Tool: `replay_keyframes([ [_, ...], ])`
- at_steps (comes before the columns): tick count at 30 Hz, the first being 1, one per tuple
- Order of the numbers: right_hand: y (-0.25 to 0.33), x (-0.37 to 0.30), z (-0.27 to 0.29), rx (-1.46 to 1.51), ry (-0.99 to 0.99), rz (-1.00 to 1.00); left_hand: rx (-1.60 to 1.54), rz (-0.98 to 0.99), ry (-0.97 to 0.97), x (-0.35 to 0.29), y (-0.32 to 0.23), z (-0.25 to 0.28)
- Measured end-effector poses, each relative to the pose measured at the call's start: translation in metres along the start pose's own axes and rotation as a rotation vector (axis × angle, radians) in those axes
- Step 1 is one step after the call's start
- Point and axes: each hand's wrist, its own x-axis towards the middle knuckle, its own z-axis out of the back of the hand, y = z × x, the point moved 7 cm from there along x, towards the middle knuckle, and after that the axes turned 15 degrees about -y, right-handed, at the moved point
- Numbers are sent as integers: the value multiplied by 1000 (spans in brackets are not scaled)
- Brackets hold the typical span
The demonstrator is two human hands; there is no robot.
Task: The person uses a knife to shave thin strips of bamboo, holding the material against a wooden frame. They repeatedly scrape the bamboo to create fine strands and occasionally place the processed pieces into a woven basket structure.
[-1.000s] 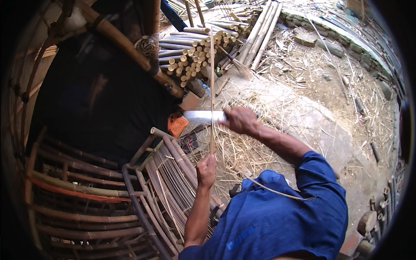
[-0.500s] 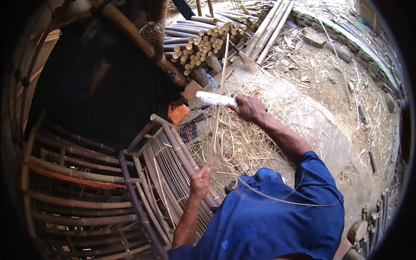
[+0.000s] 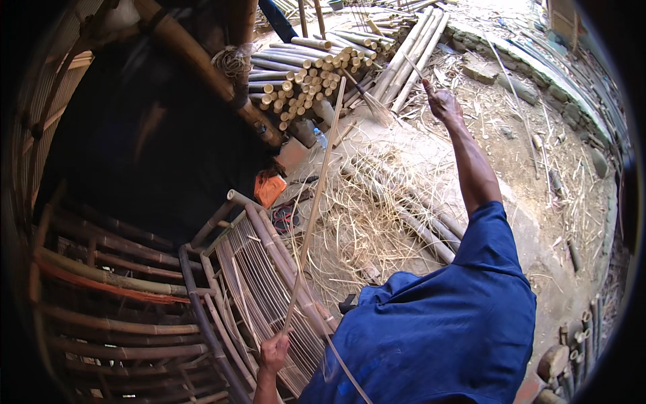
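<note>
Head view: along the left side of the shavings heap (image 3: 363, 232), a long, flat, pale bamboo strip (image 3: 315, 209) runs at a slant, its near end gripped in the curled fingers of the left hand (image 3: 272, 352). The right hand (image 3: 442, 104), beyond the heap and to its right, has its fingers closed around a knife (image 3: 415, 68); the blade shows only as a thin line. The heap is a loose tangle of curly, straw-coloured fibres, with smooth round poles (image 3: 431, 240) at its right. It lies on a dusty grey floor (image 3: 494, 175). Left of the heap stands a slatted bamboo frame (image 3: 259, 283); beyond it, a bamboo stack (image 3: 313, 71) shows round, pale cut ends. A crumpled orange bag (image 3: 269, 188) lies to the heap's left.

The right fist hides the knife's handle, and the lower edge cuts off the left forearm. Farther left of the heap, a black expanse (image 3: 148, 135) is too dark to make out. Nearer than the heap, a thin strand (image 3: 346, 372) crosses the blue shirt (image 3: 431, 330) and runs out of view.
</note>
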Motion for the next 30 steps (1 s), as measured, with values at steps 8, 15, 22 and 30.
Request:
replay_keyframes([
  [8,52,-298,-86,698,585,-169,-219,134,264,147,-41,-161],
  [15,87,-380,-98,1003,798,-436,49,131,144,157,-23,-146],
  [22,77,-264,-126,920,636,-456,-78,283,415,54,30,-104],
  [30,81,-301,-121,185,514,433,-239,148,2,110,-35,-142],
])
